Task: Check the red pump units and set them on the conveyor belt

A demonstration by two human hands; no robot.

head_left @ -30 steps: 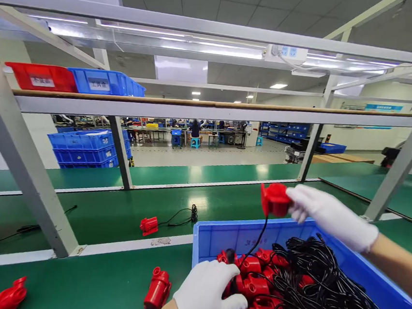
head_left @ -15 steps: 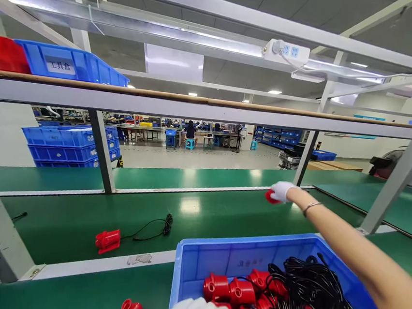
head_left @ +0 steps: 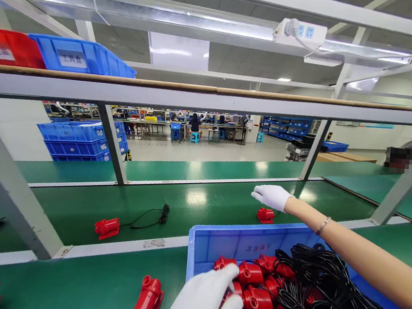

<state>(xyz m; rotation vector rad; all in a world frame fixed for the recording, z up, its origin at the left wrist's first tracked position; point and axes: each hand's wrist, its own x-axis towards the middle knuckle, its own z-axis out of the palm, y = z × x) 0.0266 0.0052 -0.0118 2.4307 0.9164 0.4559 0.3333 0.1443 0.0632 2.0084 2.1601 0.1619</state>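
In the head view, the right hand (head_left: 272, 197), in a white glove, is stretched far out over the green conveyor belt (head_left: 76, 212), with the fingers open and nothing between them. Just below and in front of it a red pump part (head_left: 265, 215) lies on the belt, near the far edge of the blue bin (head_left: 219, 241), apart from the hand. The left hand (head_left: 205, 300), also gloved, rests at the near left corner of the bin, its fingers loosely bent on the red parts in the bin (head_left: 252, 280); I cannot tell if it grips one. Black cables (head_left: 324, 292) fill the right side of the bin. Another red part with cord (head_left: 107, 226) lies on the belt further left, and a red cylinder part (head_left: 148, 299) stands at the near edge of the table, left of the bin.
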